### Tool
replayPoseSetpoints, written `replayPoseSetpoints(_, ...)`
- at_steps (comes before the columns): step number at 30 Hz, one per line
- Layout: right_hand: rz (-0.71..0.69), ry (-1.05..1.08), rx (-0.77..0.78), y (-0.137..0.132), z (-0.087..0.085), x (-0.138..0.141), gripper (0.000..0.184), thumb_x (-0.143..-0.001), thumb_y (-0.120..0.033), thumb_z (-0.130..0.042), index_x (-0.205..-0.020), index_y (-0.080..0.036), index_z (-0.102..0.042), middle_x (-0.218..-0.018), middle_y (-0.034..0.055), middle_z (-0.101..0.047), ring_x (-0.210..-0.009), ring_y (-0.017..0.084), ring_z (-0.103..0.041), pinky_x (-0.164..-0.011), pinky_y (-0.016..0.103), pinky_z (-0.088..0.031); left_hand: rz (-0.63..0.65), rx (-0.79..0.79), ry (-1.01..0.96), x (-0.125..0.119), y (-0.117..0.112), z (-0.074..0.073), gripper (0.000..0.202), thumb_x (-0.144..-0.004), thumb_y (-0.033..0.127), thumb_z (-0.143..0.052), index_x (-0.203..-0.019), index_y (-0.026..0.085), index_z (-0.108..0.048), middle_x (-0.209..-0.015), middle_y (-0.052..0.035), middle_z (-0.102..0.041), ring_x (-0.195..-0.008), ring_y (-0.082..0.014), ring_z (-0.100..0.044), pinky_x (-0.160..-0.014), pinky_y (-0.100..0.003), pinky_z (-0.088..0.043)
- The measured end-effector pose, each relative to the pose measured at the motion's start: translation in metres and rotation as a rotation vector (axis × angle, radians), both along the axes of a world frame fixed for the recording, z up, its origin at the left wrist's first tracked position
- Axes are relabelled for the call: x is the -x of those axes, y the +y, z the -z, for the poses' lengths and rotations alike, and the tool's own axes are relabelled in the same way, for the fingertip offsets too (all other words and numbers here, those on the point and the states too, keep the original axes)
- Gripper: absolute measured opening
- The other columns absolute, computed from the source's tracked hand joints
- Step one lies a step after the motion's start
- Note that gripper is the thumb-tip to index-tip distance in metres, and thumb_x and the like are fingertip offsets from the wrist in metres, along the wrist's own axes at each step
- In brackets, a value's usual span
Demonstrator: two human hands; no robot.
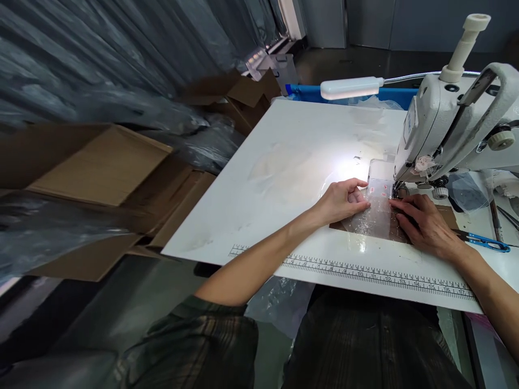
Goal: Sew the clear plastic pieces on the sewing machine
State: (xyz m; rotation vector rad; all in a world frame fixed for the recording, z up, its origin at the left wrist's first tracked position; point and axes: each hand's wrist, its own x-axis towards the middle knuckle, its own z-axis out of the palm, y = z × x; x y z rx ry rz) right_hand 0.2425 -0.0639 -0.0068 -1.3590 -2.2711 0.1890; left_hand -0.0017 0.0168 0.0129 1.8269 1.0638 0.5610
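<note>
A clear plastic sheet [380,187] with a few small pink marks lies flat under the needle area of a white sewing machine [430,119]. My left hand [343,202] pinches the sheet's left edge between thumb and fingers. On the opposite edge, just in front of the presser foot [397,189], my right hand [424,222] grips the sheet with thumb and forefinger; its other fingers are partly hidden. Beneath the near end of the sheet is a brown strip [448,216]. Blue-handled thread snips [488,242] rest beside my right wrist.
A printed ruler [357,274] runs along the front of the white table [284,156]. Open cardboard boxes [101,162] with plastic film stand left of it. A white lamp [352,88] on a flexible neck hangs over the back edge. Dark tweezers [508,218] lie far right.
</note>
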Motion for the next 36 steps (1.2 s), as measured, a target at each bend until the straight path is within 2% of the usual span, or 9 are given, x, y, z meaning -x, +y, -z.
replayPoseSetpoints(4, -0.052, 0.073, 0.053, -0.004, -0.009, -0.005, 0.039, -0.102, -0.029, -0.041, -0.131, -0.027, -0.066, -0.112, 0.0120, -0.064, -0.102, 0.026, -0.062, -0.088, 0.045, -0.056, -0.005, 0.015, 0.021, -0.001, -0.001, -0.001, 0.047, -0.078, 0.026, -0.073, -0.121, 0.011, -0.062, -0.081, -0.0031, -0.073, -0.068, -0.0130, -0.065, -0.065, -0.028, -0.052)
replayPoseSetpoints(8, -0.157, 0.000, -0.017, -0.006, -0.009, -0.006, 0.035, -0.100, -0.026, -0.045, -0.122, -0.028, -0.072, -0.111, 0.0100, -0.066, -0.102, 0.025, -0.060, -0.090, 0.045, -0.054, -0.004, 0.000, 0.039, -0.001, -0.001, -0.002, 0.045, -0.079, 0.025, -0.072, -0.121, 0.012, -0.062, -0.081, -0.0016, -0.072, -0.069, -0.0119, -0.065, -0.066, -0.026, -0.051)
replayPoseSetpoints(18, -0.168, -0.077, -0.079, -0.007, -0.004, -0.004, 0.033, -0.100, -0.024, -0.048, -0.121, -0.026, -0.073, -0.110, 0.0121, -0.062, -0.102, 0.027, -0.056, -0.088, 0.046, -0.051, -0.006, -0.015, 0.033, 0.001, -0.001, -0.001, 0.045, -0.081, 0.022, -0.073, -0.122, 0.009, -0.062, -0.079, -0.0015, -0.070, -0.062, -0.0101, -0.060, -0.062, -0.025, -0.050)
replayPoseSetpoints(20, -0.156, -0.080, -0.074, -0.007, -0.004, -0.004, 0.033, -0.099, -0.024, -0.049, -0.121, -0.027, -0.073, -0.111, 0.0119, -0.062, -0.102, 0.027, -0.056, -0.088, 0.046, -0.051, -0.030, -0.181, 0.050, 0.002, -0.001, 0.001, 0.040, -0.084, 0.027, -0.072, -0.120, 0.012, -0.064, -0.085, -0.0030, -0.070, -0.059, -0.0090, -0.057, -0.056, -0.024, -0.047)
replayPoseSetpoints(23, -0.147, -0.075, -0.074, -0.008, -0.003, -0.004, 0.033, -0.098, -0.023, -0.050, -0.121, -0.028, -0.073, -0.111, 0.0108, -0.063, -0.100, 0.026, -0.056, -0.087, 0.046, -0.052, -0.015, -0.687, 0.145, 0.000, 0.002, 0.003, 0.027, -0.094, 0.037, -0.063, -0.109, 0.016, -0.069, -0.099, -0.0071, -0.069, -0.066, -0.0113, -0.057, -0.050, -0.023, -0.040)
replayPoseSetpoints(25, -0.146, -0.060, -0.083, -0.008, -0.002, -0.003, 0.033, -0.097, -0.021, -0.051, -0.120, -0.027, -0.074, -0.110, 0.0105, -0.063, -0.100, 0.026, -0.056, -0.087, 0.046, -0.052, 0.137, -0.992, 0.230, -0.005, 0.004, 0.003, 0.026, -0.100, 0.036, -0.053, -0.101, 0.017, -0.070, -0.102, -0.0081, -0.069, -0.076, -0.0147, -0.060, -0.053, -0.024, -0.040)
replayPoseSetpoints(27, -0.137, -0.051, -0.095, -0.009, -0.002, -0.002, 0.032, -0.097, -0.021, -0.051, -0.119, -0.026, -0.074, -0.110, 0.0107, -0.064, -0.101, 0.027, -0.056, -0.087, 0.047, -0.052, 0.335, -1.164, 0.315, -0.010, 0.007, 0.002, 0.028, -0.103, 0.029, -0.045, -0.100, 0.016, -0.070, -0.106, -0.0090, -0.070, -0.083, -0.0168, -0.061, -0.062, -0.027, -0.045)
replayPoseSetpoints(31, -0.115, -0.053, -0.087, -0.010, -0.002, -0.002, 0.032, -0.096, -0.022, -0.052, -0.119, -0.027, -0.074, -0.111, 0.0110, -0.064, -0.100, 0.027, -0.057, -0.087, 0.048, -0.053, 0.559, -1.203, 0.499, -0.022, 0.014, 0.001, 0.033, -0.105, 0.029, -0.040, -0.107, 0.013, -0.068, -0.119, -0.0119, -0.069, -0.086, -0.0187, -0.059, -0.073, -0.033, -0.043)
replayPoseSetpoints(36, -0.078, -0.012, -0.064, -0.009, -0.002, -0.003, 0.032, -0.098, -0.023, -0.049, -0.120, -0.025, -0.073, -0.113, 0.0129, -0.064, -0.101, 0.027, -0.059, -0.087, 0.048, -0.056, 0.566, -1.130, 0.598, -0.032, 0.022, 0.001, 0.041, -0.106, 0.033, -0.034, -0.122, 0.015, -0.066, -0.131, -0.0116, -0.066, -0.094, -0.0230, -0.057, -0.080, -0.037, -0.038)
